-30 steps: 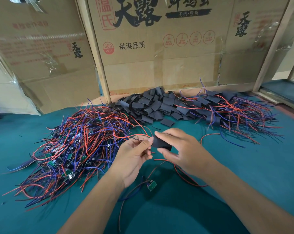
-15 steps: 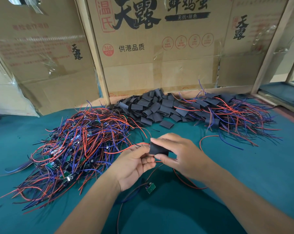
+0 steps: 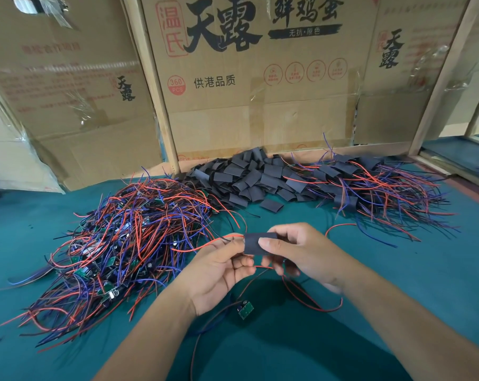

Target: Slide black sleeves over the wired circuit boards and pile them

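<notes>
Head view: two hands work a black sleeve (image 3: 256, 243) above the green bench (image 3: 397, 284).

Right hand (image 3: 298, 254) has its grip pinched on the flat, matte sleeve at centre; left hand (image 3: 219, 268) pinches red and black wires (image 3: 224, 239) entering the sleeve's 9 o'clock end. A small green circuit board (image 3: 245, 312) dangles at 6 o'clock. Bare wired boards (image 3: 117, 243) heap at 9 o'clock, loose sleeves (image 3: 249, 177) at 12 o'clock, sleeved ones (image 3: 370, 185) at 2 o'clock.
</notes>
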`<state>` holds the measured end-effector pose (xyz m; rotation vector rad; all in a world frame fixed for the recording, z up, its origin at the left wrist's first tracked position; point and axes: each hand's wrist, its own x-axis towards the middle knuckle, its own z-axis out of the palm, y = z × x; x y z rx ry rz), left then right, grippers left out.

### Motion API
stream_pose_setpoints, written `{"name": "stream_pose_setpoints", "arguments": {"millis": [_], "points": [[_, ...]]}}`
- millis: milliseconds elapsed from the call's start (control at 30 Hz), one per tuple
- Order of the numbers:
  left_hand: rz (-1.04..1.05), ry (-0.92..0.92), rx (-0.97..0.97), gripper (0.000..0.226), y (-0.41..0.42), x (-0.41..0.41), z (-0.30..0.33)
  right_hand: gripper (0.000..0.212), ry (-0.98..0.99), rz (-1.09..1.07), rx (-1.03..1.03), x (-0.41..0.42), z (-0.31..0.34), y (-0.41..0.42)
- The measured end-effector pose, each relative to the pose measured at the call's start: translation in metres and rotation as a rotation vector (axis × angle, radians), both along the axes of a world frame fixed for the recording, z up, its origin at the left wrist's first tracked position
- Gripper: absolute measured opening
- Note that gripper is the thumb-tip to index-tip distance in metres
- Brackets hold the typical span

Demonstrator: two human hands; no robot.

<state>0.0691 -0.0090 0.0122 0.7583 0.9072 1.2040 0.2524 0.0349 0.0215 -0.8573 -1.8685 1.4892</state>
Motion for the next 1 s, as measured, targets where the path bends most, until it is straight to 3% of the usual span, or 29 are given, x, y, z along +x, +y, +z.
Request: {"name": "stream_pose_setpoints", "arguments": {"millis": [400, 667, 833, 1000], "points": [[0.006, -0.085, -0.057, 0.045, -0.001, 0.008, -0.004, 0.015, 0.015, -0.006, -0.038, 0.001, 0.002, -0.001], [-0.051, 0.012, -0.03, 0.015, -0.001, 0.01, -0.001, 0.017, 0.014, -0.079, -0.015, -0.001, 0.007, -0.006], [-0.061, -0.058, 0.022, 0.012, -0.002, 0.004, 0.003, 0.017, 0.079, -0.302, 0.03, 0.012, 0.035, 0.013], [0.0, -0.014, -0.026, 0.013, 0.002, 0.002, 0.0, 0.014, 0.014, -0.606, 0.121, 0.039, 0.074, 0.104]]}}
